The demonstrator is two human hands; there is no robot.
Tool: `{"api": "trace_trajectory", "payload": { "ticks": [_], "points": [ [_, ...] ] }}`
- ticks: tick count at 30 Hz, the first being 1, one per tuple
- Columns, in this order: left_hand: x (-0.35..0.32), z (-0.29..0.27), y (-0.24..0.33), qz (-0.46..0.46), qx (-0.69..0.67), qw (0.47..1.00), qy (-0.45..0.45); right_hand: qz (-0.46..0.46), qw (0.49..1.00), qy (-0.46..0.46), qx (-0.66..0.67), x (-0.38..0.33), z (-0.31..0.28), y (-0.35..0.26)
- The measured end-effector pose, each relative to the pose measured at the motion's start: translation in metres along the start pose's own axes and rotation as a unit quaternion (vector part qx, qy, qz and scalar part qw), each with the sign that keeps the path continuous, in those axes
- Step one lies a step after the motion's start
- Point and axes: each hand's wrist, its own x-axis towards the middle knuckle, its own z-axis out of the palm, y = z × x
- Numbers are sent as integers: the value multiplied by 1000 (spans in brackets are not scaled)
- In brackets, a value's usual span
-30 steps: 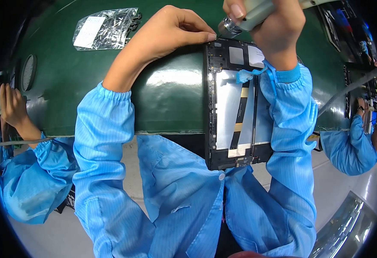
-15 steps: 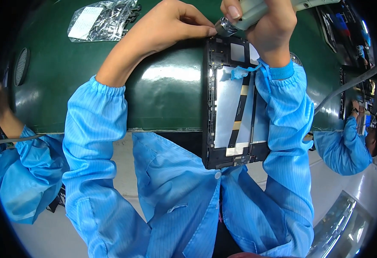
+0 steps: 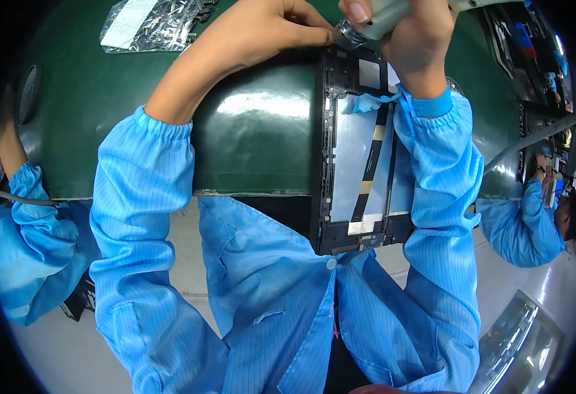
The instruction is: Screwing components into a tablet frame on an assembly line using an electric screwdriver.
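Note:
An opened black tablet frame [image 3: 359, 164], with a silvery inner plate and a dark ribbon cable, lies lengthwise on the green conveyor belt [image 3: 255, 131] and overhangs its near edge. My right hand [image 3: 414, 36] grips a grey electric screwdriver [image 3: 367, 20] whose tip sits at the frame's far left corner. My left hand [image 3: 261, 29] rests at that same corner, its fingertips touching the frame beside the screwdriver tip. Both my arms wear blue sleeves.
A clear plastic bag of small parts [image 3: 153, 23] lies at the far left of the belt. A co-worker's blue sleeve [image 3: 18, 217] is at the left, and another person in blue [image 3: 531, 217] works at the right near dark devices [image 3: 537, 125].
The view has shifted slightly, so my hands and the tablet frame sit higher in the picture. My hands keep the same hold at the frame's far corner.

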Motion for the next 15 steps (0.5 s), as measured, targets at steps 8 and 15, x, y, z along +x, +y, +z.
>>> {"api": "trace_trajectory", "payload": {
  "ticks": [8,15],
  "points": [
    [6,3,-11,-14,22,1000,6,21,999,27,1,-1,4,5],
    [14,3,-24,53,55,997,-7,17,996,76,45,4,7,0]
  ]
}}
